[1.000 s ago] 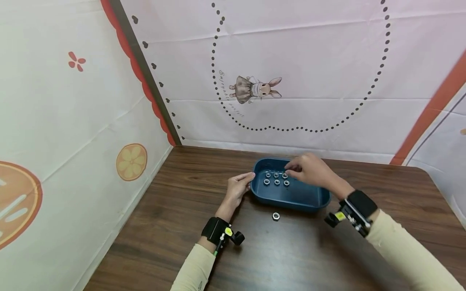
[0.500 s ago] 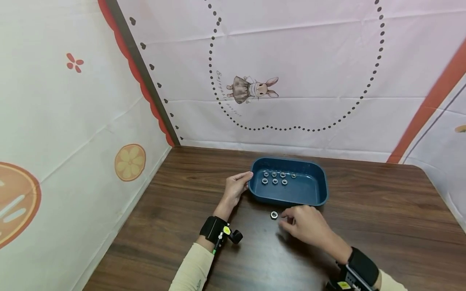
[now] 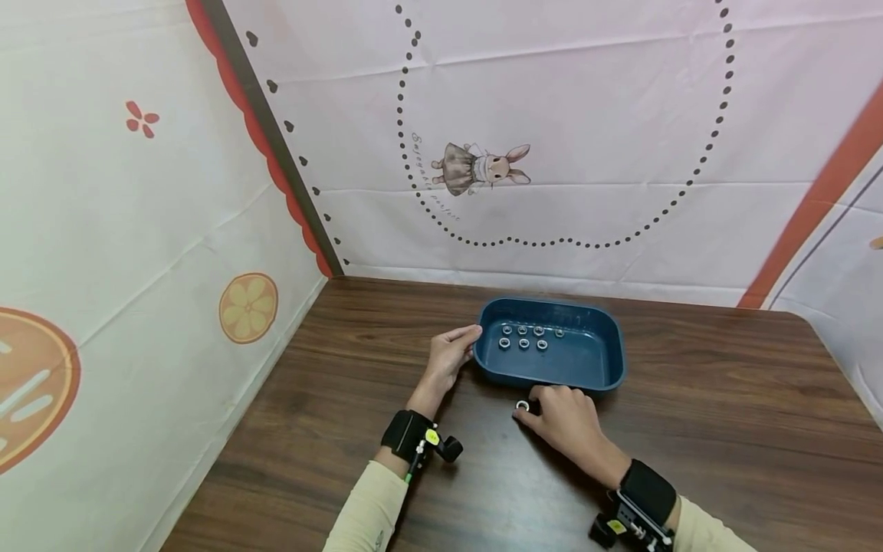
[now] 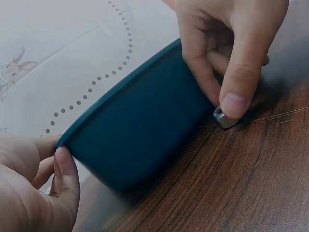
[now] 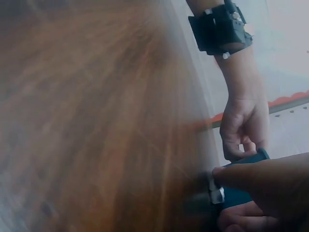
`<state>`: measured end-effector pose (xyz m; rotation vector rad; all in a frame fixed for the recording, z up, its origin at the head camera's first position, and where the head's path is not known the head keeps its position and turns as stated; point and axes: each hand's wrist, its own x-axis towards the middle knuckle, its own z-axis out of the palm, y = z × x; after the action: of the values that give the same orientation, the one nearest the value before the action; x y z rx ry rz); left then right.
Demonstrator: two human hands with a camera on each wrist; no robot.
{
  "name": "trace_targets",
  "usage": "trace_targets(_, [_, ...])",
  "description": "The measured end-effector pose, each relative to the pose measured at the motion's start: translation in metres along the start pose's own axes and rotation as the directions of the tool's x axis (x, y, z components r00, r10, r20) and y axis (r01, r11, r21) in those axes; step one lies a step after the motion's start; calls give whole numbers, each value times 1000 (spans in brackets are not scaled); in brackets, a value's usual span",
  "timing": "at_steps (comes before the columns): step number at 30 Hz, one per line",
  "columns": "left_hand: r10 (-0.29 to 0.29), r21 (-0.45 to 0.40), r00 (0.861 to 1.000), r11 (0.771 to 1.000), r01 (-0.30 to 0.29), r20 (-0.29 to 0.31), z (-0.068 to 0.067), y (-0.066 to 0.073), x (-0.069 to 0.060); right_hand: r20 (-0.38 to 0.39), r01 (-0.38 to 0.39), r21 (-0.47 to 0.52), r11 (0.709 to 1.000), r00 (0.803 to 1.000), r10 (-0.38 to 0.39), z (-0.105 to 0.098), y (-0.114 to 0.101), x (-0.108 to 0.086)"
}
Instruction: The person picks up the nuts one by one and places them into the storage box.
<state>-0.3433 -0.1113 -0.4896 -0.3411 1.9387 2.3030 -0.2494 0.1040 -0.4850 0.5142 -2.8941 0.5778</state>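
Note:
A blue rectangular tray (image 3: 579,366) stands on the wooden table. My left hand (image 3: 447,359) pinches its left rim between thumb and fingers, as the left wrist view (image 4: 43,181) also shows. In front of the tray, a metal hex nut (image 4: 226,119) sits at the tabletop. My right hand (image 3: 567,423) pinches that nut between thumb and forefinger; the fingers partly cover it in the head view. Inside the tray, several similar nuts (image 3: 523,343) lie in two rows toward the left, the back row longer than the front.
A brown wood-grain table (image 3: 331,399) extends around the tray. Behind it hangs a pale printed cloth (image 3: 586,138) with a rabbit figure, and another printed cloth (image 3: 172,207) borders the left side. Both wrists wear black camera straps.
My right hand has left the tray, where one more nut now lies in the back row. It has come down to the nut on the table and taken hold. My left hand stays on the rim.

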Motion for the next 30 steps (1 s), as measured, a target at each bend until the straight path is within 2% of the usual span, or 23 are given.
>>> trace_targets(11, [8, -14, 1000, 1000, -8, -10, 3, -3, 3, -14, 0, 64, 998, 1000, 0, 1, -3, -2])
trace_targets(15, [6, -18, 1000, 1000, -6, -5, 3, -3, 4, 5, 6, 127, 992, 1000, -7, -4, -2, -6])
trace_targets(18, [9, -15, 1000, 1000, -9, 1, 3, -4, 4, 51, 37, 202, 979, 998, -48, -17, 1, -10])
trace_targets(20, [14, -13, 1000, 1000, -14, 1, 2, -4, 4, 91, 81, 248, 965, 990, -106, -30, 5, -10])
trace_targets(23, [18, -16, 1000, 1000, -18, -1, 1, -3, 3, 128, 204, 298, 932, 959, -251, -54, 15, -2])
trace_targets(27, [12, -20, 1000, 1000, -12, -6, 1, -3, 1, 185, 361, 346, 866, 879, -440, -88, 35, 24])
trace_targets(29, [11, -21, 1000, 1000, -11, -11, 0, -3, 1, 231, 386, 363, 848, 845, -483, -102, 46, 41])
trace_targets(30, [10, -19, 1000, 1000, -10, -13, 0, -4, 0, 254, 382, 369, 847, 836, -487, -108, 52, 50])
